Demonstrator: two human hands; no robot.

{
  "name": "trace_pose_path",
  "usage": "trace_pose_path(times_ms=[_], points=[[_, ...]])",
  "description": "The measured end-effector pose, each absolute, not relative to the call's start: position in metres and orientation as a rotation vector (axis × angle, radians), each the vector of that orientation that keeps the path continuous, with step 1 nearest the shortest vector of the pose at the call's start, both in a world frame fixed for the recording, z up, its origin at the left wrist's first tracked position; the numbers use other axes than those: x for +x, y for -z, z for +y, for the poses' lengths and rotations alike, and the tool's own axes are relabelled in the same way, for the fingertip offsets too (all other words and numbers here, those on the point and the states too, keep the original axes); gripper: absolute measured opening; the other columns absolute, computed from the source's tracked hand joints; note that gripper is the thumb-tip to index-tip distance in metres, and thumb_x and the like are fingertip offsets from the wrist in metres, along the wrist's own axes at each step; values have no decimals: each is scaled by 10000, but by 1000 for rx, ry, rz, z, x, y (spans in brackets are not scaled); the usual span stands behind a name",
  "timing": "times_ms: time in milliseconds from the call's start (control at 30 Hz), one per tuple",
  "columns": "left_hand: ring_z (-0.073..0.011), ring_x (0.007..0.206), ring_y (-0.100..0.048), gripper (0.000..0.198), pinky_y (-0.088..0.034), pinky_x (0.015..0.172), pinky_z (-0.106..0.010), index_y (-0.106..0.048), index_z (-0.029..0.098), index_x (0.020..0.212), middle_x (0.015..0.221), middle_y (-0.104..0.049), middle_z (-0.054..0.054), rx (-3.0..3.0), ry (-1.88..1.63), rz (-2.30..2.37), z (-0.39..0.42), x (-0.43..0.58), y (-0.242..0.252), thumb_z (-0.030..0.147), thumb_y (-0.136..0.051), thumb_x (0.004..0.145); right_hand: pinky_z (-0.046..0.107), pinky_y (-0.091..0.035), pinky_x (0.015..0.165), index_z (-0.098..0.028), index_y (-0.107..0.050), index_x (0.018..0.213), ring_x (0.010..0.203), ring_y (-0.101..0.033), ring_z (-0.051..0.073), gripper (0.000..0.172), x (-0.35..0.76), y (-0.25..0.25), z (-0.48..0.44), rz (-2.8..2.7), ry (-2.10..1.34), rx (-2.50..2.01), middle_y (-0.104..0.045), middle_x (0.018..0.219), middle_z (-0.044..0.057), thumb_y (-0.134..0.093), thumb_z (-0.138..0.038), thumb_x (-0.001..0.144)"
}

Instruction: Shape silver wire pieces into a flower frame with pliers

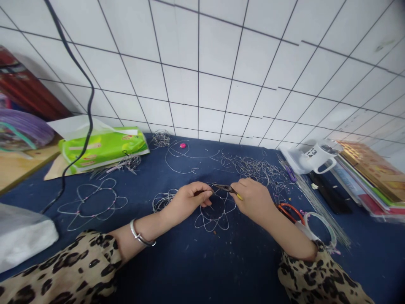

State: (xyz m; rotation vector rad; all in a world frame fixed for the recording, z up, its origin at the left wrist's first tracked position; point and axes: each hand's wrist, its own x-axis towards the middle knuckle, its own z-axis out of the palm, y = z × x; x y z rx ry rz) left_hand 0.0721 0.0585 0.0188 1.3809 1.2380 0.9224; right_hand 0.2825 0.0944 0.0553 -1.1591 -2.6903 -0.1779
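Observation:
My left hand (193, 198) is closed, with thumb and fingertips pinching the upper left side of a wire flower (211, 220). The flower is a ring of thin silvery wire with looped petals and small pinkish marks along the ring. My right hand (253, 200) grips pliers (225, 188) with a yellow handle; most of the handle is hidden in the palm. The pliers' dark jaws point left and lie close to the wire near my left fingertips. Whether the jaws are clamped on the wire I cannot tell. A larger wire flower (95, 202) lies flat at the left.
Beyond my hands lie tangled wire scraps (256, 169) and a pink object (182, 145). A coil of wire (163, 200) sits by my left wrist. Orange-handled scissors (291, 211), straight wires (325, 215) and a white mug (319, 156) are at right. A green tissue pack (104, 147) and black cable (90, 105) are left.

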Motion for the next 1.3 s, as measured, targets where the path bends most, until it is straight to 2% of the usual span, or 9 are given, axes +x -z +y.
trace_pose_path(times_ms=[367, 800, 1033, 1300], points=[[-130, 644, -614, 178, -513, 628, -274, -555, 168, 829, 685, -631, -14, 1427, -910, 1222, 58, 72, -17, 333, -489, 832, 275, -313, 676, -188, -579, 813, 744, -458, 155, 102, 281, -56, 92, -2689, 232, -1144, -550, 747, 25, -486, -227, 826], [-126, 627, -607, 164, -511, 616, -267, -558, 165, 819, 670, -633, -12, 1436, -891, 1236, 58, 72, -20, 312, -487, 823, 308, -296, 710, -178, -582, 883, 811, -448, 188, 128, 292, -76, 96, -2721, 334, -1161, -550, 794, 52, -496, -252, 826], [-126, 622, -607, 189, -511, 619, -267, -563, 171, 828, 664, -639, -13, 1439, -890, 1230, 60, 71, -15, 338, -475, 833, 298, -282, 667, -185, -580, 832, 747, -431, 167, 104, 287, -87, 86, -2775, 333, -1058, -548, 757, 36, -481, -216, 820], [-121, 597, -591, 190, -491, 601, -256, -568, 175, 817, 642, -642, -8, 1414, -882, 1217, 60, 71, -14, 340, -475, 833, 324, -263, 656, -185, -558, 787, 748, -434, 184, 105, 277, -70, 79, -2846, 344, -1068, -543, 744, 38, -470, -127, 779]])
